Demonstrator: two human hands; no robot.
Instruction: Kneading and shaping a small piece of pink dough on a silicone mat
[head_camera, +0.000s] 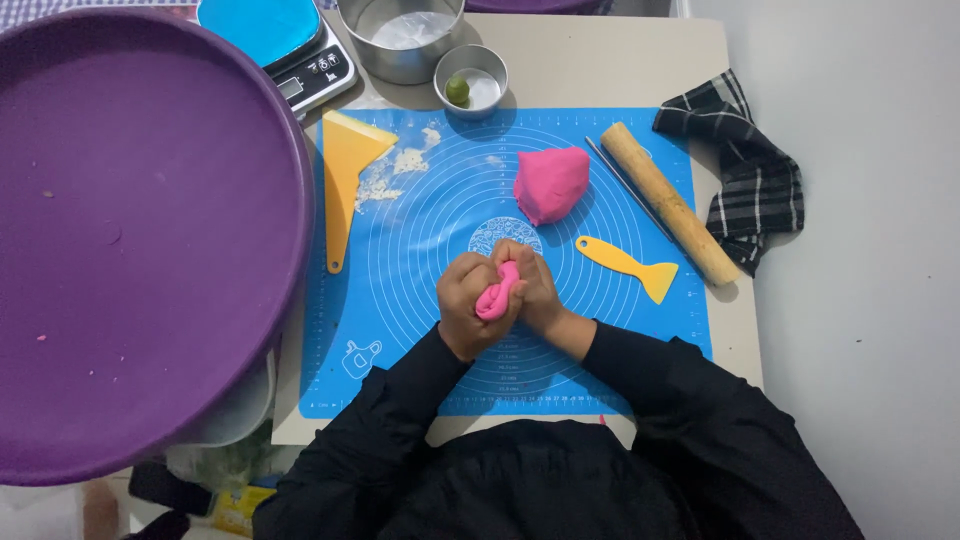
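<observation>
Over the middle of the blue silicone mat (400, 300), my left hand (468, 305) and my right hand (535, 290) press together around a small piece of pink dough (496, 295). Only a strip of that piece shows between the fingers. A larger lump of pink dough (550, 183) rests on the mat just beyond my hands. A small yellow scraper (628, 265) lies on the mat to the right of my right hand.
A big purple round tray (130, 230) fills the left. A yellow wide scraper (350, 170) and flour crumbs (395, 175) lie at the mat's upper left. A wooden rolling pin (668, 203), thin metal rod (628, 185), checked cloth (745, 170), kitchen scale (300, 55), metal pot (400, 40) and small bowl (472, 80) ring the mat.
</observation>
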